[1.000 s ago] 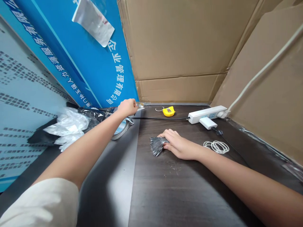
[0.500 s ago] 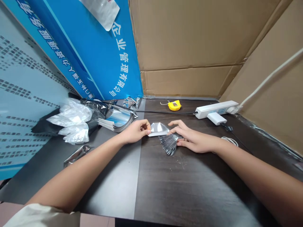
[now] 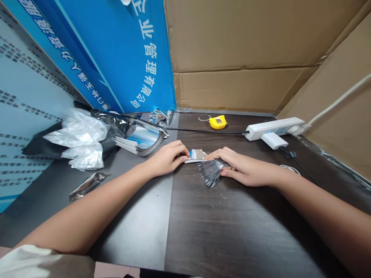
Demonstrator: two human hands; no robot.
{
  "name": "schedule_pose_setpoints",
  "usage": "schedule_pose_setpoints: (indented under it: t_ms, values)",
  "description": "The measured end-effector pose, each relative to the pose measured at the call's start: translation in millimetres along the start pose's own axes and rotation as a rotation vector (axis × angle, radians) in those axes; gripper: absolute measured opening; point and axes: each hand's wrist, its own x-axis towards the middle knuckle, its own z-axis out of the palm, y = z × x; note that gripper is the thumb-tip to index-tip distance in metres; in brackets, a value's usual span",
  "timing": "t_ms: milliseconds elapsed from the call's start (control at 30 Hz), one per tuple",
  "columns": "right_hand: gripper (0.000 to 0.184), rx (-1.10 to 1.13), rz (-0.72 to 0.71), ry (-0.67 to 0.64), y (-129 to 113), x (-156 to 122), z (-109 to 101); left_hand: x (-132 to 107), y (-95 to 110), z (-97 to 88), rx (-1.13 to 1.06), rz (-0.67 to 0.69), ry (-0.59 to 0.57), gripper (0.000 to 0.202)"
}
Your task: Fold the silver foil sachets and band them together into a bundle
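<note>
Between my hands is a small silver foil pouch (image 3: 198, 155) with a white strip along its near edge. My left hand (image 3: 168, 158) is closed, thumb and fingers pinching the pouch's left end. A fanned bundle of thin dark silvery packets (image 3: 211, 173) sits in my right hand (image 3: 242, 166), gripped near its right side by the thumb and fingers. The right index fingertip also touches the right end of the pouch. My right palm hides part of the bundle.
A stack of curved silver pouches (image 3: 142, 139) lies left of my hands, beside crumpled clear plastic bags (image 3: 84, 139). Foil scrap (image 3: 87, 187) lies near my left forearm. Behind are a yellow tape measure (image 3: 218, 122), a black cable (image 3: 203, 131) and a white power strip (image 3: 275, 127).
The view has shifted slightly. My right fingers have come down and closed in on the pouch's right end, and the pouch now looks flatter, with blue reflections. The bundle stays in my right hand.
</note>
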Motion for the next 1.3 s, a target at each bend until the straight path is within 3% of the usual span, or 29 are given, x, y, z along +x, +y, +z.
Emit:
schedule_pose_setpoints:
  t_ms: [100, 267, 500, 767, 967, 1133, 1300]
  values:
    - [0.036, -0.002, 0.016, 0.000, -0.8, 0.1, -0.7, -1.2, -5.6, -3.8, -0.020, 0.070, 0.011, 0.019]
    - [0.036, -0.002, 0.038, 0.005, -0.4, -0.7, -0.7, -1.5, -9.9, -10.5, -0.082, 0.121, -0.117, 0.021]
    - [0.037, -0.005, 0.040, 0.000, 0.4, -1.8, -0.8, -0.9, -11.0, -4.3, -0.039, 0.116, -0.044, 0.019]
    - [0.035, 0.002, 0.036, 0.000, 0.6, -1.1, -1.0, 1.7, 4.7, 6.7, 0.137, -0.149, 0.036, 0.018]
    - [0.036, -0.001, 0.040, -0.007, 1.1, 0.1, -2.2, 6.6, 8.9, 10.1, 0.071, -0.324, 0.069, 0.009]
    - [0.036, 0.007, -0.015, 0.021, 3.8, 0.2, 0.5, 12.0, 11.3, 5.8, 0.016, -0.468, 0.036, 0.013]
    - [0.036, 0.032, -0.035, 0.031, 2.1, -0.9, 3.8, 15.9, 20.0, 2.6, 0.106, -0.541, 0.010, 0.014]
